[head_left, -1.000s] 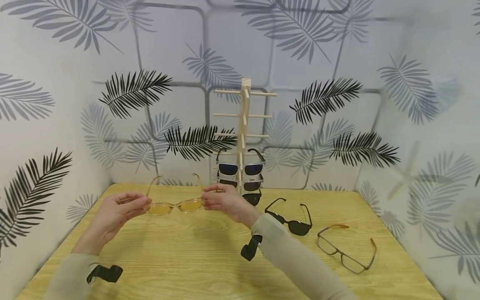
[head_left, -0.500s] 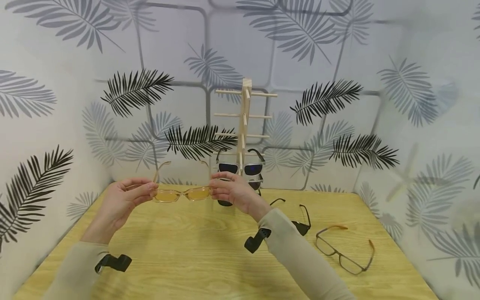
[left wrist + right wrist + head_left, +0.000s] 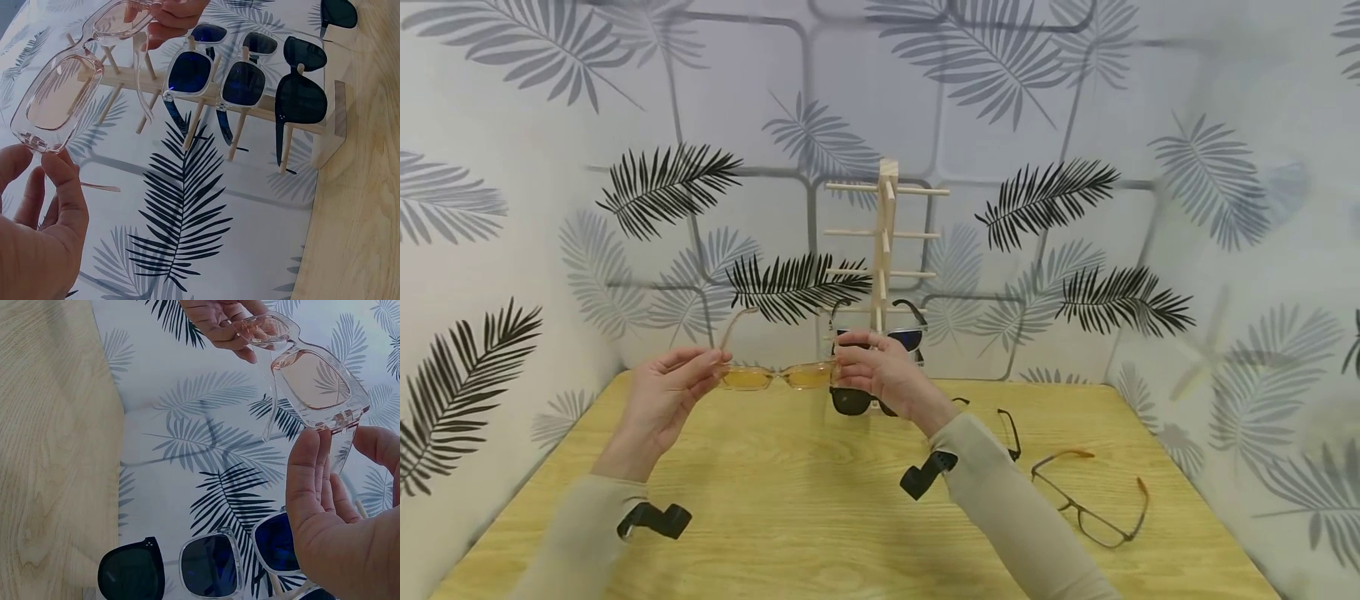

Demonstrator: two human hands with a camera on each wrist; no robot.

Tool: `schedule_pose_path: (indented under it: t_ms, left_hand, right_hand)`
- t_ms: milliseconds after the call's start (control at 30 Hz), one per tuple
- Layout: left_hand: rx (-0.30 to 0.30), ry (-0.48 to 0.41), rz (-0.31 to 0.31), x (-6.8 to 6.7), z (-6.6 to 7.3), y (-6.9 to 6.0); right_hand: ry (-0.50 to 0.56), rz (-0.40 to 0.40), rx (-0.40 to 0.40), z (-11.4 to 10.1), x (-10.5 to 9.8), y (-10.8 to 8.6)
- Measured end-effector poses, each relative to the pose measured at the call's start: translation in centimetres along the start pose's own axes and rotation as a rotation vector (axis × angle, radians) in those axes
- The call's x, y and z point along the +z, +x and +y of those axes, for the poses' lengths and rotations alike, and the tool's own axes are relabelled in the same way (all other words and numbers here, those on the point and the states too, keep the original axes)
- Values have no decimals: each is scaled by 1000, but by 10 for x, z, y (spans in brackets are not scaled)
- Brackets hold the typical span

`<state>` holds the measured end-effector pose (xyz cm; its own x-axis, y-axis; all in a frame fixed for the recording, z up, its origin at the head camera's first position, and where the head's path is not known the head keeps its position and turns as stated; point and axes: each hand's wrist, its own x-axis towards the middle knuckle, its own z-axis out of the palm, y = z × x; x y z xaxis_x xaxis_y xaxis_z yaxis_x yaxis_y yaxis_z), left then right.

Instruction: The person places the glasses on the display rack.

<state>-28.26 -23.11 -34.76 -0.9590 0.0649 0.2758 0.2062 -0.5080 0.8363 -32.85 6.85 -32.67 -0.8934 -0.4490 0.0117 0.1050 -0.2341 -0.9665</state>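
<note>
Since they moved right, the clear plastic glasses with orange lenses (image 3: 793, 377) are nearer the pale wooden peg stand (image 3: 882, 254), to its left; the left hand (image 3: 670, 390) and right hand (image 3: 887, 375) pinch their ends, fingers nearly closed.

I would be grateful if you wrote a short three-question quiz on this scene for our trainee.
1. Which hand or hands hold the tinted glasses?
2. In the left wrist view, how many pairs of sunglasses hang on the wooden rack: (a) one, (b) three, (c) five?
3. True or false: the thin-framed eyeglasses on the table lie folded.

Key:
1. Both; the left hand and the right hand each pinch one end.
2. b.
3. False; they lie unfolded.
</note>
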Motion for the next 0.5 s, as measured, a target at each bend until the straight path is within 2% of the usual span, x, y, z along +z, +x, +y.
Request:
schedule_pose_path:
  t_ms: [367,500]
  left_hand:
    - [0,15,3,21,-1,10]
    - [1,6,-14,28,-1,14]
  right_hand:
    - [-13,7,-51,-19,-10,-10]
    - [-4,7,-83,-27,-13,-14]
